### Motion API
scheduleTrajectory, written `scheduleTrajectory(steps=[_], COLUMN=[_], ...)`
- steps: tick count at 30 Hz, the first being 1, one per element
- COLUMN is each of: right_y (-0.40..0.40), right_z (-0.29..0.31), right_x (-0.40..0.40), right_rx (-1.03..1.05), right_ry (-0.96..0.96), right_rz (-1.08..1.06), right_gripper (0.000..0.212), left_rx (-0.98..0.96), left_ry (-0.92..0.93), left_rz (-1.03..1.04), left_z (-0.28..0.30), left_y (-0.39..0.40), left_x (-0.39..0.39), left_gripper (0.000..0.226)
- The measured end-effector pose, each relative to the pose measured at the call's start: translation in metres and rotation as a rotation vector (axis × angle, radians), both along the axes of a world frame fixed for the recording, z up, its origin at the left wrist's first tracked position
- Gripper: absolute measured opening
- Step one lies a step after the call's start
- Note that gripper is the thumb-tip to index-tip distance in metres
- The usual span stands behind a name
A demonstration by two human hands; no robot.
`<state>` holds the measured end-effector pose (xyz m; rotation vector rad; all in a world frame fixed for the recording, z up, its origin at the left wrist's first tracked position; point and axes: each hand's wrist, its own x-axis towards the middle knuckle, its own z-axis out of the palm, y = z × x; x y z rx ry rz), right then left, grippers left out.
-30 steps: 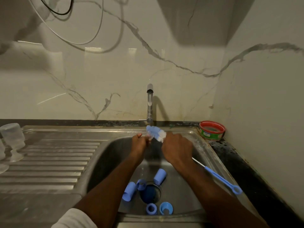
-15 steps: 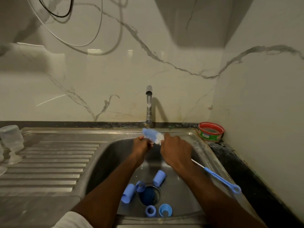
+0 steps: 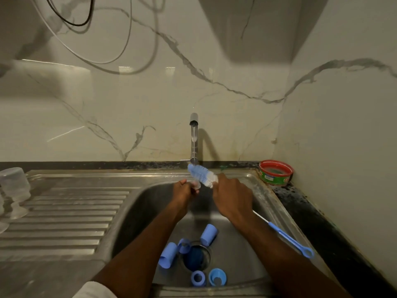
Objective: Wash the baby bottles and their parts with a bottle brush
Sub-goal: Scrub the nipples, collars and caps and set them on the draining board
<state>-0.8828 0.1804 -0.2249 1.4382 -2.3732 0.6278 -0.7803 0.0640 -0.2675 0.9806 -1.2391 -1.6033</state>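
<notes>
Right hand (image 3: 233, 195) grips the bottle brush (image 3: 202, 173) on its wire stem just behind the bristle head; the blue handle (image 3: 290, 239) trails back past the wrist. Left hand (image 3: 183, 190) pinches a small clear part (image 3: 196, 184), likely a teat, under the tap (image 3: 193, 138), over the sink (image 3: 270, 203). Judged: part is light, soft, wet and slippery; hold by its rim. Blue caps and rings (image 3: 208, 234) lie around the drain.

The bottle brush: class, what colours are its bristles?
The bottle brush has blue and white bristles, blue toward the tip; the head view shows this.
</notes>
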Motion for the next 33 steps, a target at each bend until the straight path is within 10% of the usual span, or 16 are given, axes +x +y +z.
scheduleTrajectory(steps=[25,33], right_y=[-0.009,0.0], right_z=[-0.003,-0.002], right_x=[0.007,0.014], right_rx=[0.093,0.02], right_ry=[-0.062,-0.04], right_rz=[-0.058,-0.044], right_gripper=[0.034,0.035], left_rx=[0.012,0.06], left_ry=[0.101,0.1], left_rz=[-0.024,0.095], left_z=[0.0,-0.007], left_y=[-0.003,-0.015], left_x=[-0.01,-0.007], left_gripper=[0.027,0.066])
